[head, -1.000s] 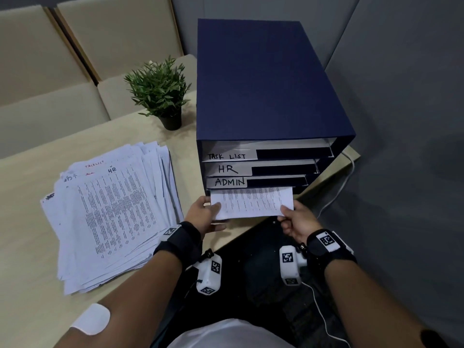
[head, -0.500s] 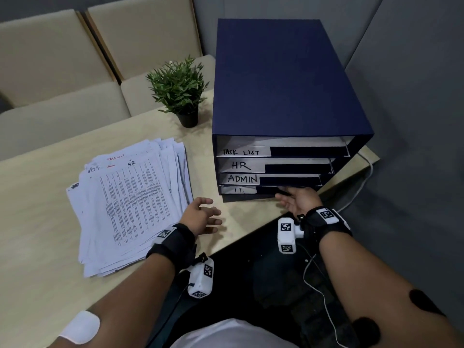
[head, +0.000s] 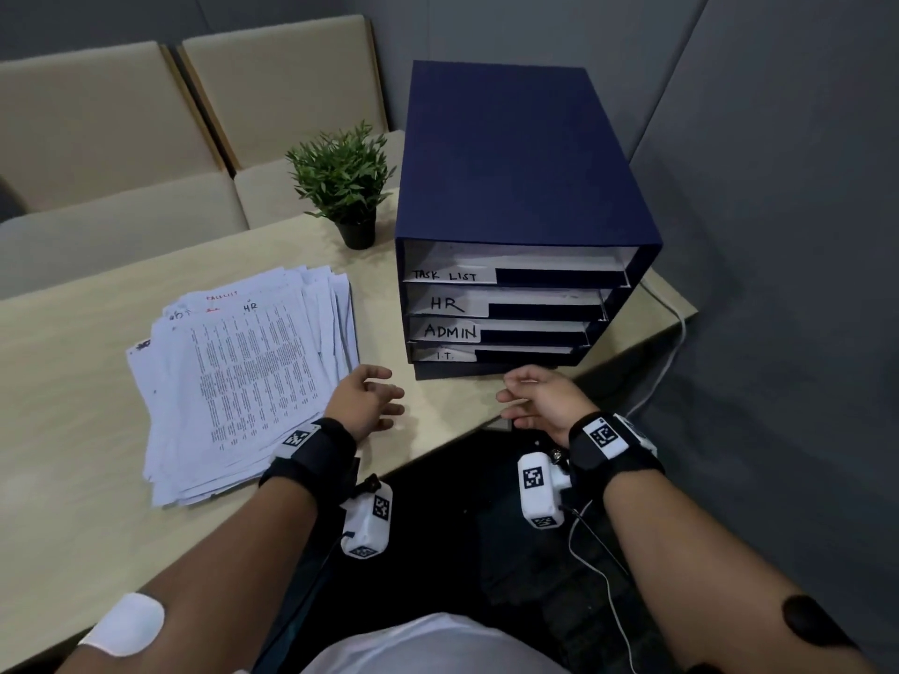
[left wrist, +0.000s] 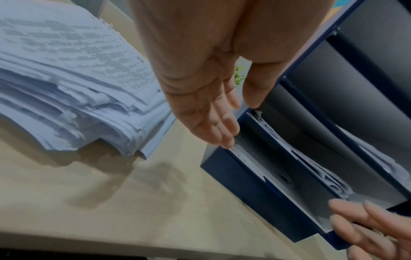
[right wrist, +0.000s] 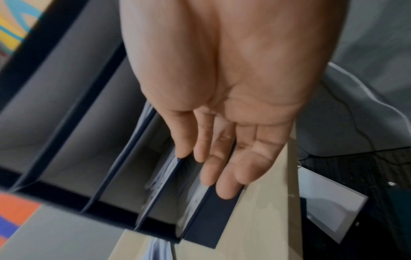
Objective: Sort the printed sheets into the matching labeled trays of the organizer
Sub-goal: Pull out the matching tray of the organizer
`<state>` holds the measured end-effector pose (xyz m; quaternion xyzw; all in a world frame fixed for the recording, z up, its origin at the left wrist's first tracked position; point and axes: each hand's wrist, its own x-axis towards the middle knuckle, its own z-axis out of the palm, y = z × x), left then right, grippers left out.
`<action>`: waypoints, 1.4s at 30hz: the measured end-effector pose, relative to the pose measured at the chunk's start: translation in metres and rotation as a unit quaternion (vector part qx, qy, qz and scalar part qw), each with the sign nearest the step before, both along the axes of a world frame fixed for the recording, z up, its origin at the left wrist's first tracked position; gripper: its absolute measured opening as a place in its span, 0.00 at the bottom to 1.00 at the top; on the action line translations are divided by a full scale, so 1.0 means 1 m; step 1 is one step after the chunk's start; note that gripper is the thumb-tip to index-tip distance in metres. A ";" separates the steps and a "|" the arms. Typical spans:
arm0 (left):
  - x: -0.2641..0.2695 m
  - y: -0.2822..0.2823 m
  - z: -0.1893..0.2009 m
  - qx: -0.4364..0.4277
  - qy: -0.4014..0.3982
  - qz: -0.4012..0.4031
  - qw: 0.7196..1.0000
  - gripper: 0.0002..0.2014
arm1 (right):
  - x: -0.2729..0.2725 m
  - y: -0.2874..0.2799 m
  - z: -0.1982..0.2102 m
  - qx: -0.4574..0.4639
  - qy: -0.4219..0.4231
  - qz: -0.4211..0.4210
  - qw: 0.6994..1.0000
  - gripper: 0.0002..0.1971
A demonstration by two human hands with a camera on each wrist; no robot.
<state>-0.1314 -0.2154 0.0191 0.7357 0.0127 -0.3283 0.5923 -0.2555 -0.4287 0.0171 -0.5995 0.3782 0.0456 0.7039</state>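
- Left hand point(head: 366, 400) hovers over the table point(head: 73, 430), fingers loosely spread, holding nothing, just right of the paper stack point(head: 243, 381).
- Right hand point(head: 540, 398) sits before the organizer point(head: 511, 163), fingers relaxed, empty.
- Trays hold sheets (labels: TASK LIST, HR, ADMIN, I.T.).
- A potted plant point(head: 343, 182) stands beside the organizer.

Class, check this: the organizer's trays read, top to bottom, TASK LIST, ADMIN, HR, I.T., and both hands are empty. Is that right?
Not quite. The head view shows HR second and ADMIN third on the organizer. The rest stands: left hand and right hand are empty.
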 end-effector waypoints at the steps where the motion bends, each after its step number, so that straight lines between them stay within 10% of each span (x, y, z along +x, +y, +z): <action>1: 0.000 0.004 0.002 -0.001 -0.010 0.003 1.000 0.08 | 0.003 0.006 0.004 -0.002 -0.004 0.018 1.000 0.04; 14: 0.077 0.111 0.004 0.059 -0.109 0.026 0.992 0.06 | 0.106 0.121 0.024 -0.056 -0.016 0.170 0.984 0.04; 21: 0.122 0.190 -0.022 0.177 -0.118 0.028 0.977 0.16 | 0.165 0.190 -0.002 -0.156 0.017 0.110 0.981 0.06; 28: 0.132 0.218 -0.045 0.227 -0.077 -0.053 0.970 0.27 | 0.186 0.219 -0.032 -0.348 0.142 0.190 0.907 0.29; 33: 0.130 0.226 -0.048 0.229 -0.061 -0.095 0.967 0.29 | 0.192 0.235 -0.040 -0.396 0.204 0.184 0.876 0.25; 42: 0.134 0.238 -0.047 0.193 -0.062 -0.059 0.978 0.30 | 0.161 0.214 -0.058 -0.242 0.084 0.123 0.959 0.05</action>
